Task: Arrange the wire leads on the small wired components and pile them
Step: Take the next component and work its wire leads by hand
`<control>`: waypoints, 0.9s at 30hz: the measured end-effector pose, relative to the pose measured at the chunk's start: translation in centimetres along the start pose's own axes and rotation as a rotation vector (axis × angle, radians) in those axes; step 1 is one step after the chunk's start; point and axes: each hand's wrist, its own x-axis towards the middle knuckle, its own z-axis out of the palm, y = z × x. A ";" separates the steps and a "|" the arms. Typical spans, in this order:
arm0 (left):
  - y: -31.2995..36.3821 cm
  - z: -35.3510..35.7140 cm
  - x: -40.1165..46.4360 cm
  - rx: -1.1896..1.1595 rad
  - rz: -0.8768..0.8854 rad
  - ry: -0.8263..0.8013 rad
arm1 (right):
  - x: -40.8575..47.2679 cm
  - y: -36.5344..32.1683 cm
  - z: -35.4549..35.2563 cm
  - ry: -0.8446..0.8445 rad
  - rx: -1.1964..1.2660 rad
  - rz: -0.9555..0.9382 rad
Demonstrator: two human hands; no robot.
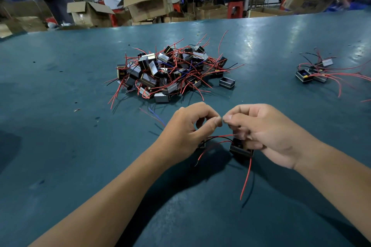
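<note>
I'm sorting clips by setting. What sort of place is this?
Probably an electronics assembly workshop: a heap of small black wired components on a long teal worktable, open cardboard boxes, and workers at benches behind.

A single wide-angle camera worn on the head looks forward and down, close over the left hand (186, 126) and right hand (261, 130) low in the frame. The teal table (60, 146) stretches ahead of the hands, its far edge bowed; beyond them, a blurred workshop fills the top.
</note>
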 end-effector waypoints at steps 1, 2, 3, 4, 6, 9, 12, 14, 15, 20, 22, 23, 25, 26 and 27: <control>-0.1 -0.1 0.0 -0.017 -0.011 0.004 | 0.0 0.0 -0.1 0.048 -0.076 -0.071; -0.1 -0.2 0.0 -0.019 -0.018 0.006 | 0.1 0.1 -0.4 0.095 -0.204 -0.158; -0.2 -0.3 0.1 -0.016 -0.024 0.008 | 0.0 0.1 -0.7 0.126 -0.373 -0.248; -0.4 -0.5 0.1 -0.016 -0.033 0.011 | 0.0 0.1 -1.1 0.123 -0.539 -0.322; -0.7 -1.0 0.2 -0.038 -0.055 0.024 | -0.3 0.4 -1.5 0.038 -0.742 -0.407; -1.1 -1.5 0.2 -0.107 -0.107 0.037 | -0.7 1.1 -1.1 -0.104 -0.818 -0.491; -1.1 -1.8 0.3 -0.166 -0.154 0.016 | -0.7 1.6 -0.9 -0.226 -0.793 -0.493; -1.2 -1.8 0.2 -0.190 -0.182 -0.034 | -0.6 1.6 -1.0 -0.260 -0.779 -0.500; -1.3 -1.8 0.2 -0.188 -0.198 -0.062 | -0.6 1.7 -1.0 -0.262 -0.793 -0.513; -1.7 -2.0 0.0 -0.175 -0.250 -0.191 | -0.1 1.6 -1.7 -0.236 -0.966 -0.616; -1.7 -2.3 0.0 -0.168 -0.262 -0.211 | 0.0 1.3 -2.3 -0.219 -1.025 -0.643; -1.7 -2.5 0.0 -0.155 -0.265 -0.218 | 0.0 1.2 -2.7 -0.205 -1.049 -0.647; -1.8 -3.0 0.0 -0.125 -0.276 -0.238 | 0.2 0.9 -3.5 -0.174 -1.087 -0.646; -1.8 -3.3 -0.1 -0.115 -0.286 -0.248 | 0.3 0.8 -3.8 -0.160 -1.107 -0.643; -1.8 -3.5 -0.1 -0.104 -0.295 -0.255 | 0.4 0.7 -4.1 -0.149 -1.130 -0.636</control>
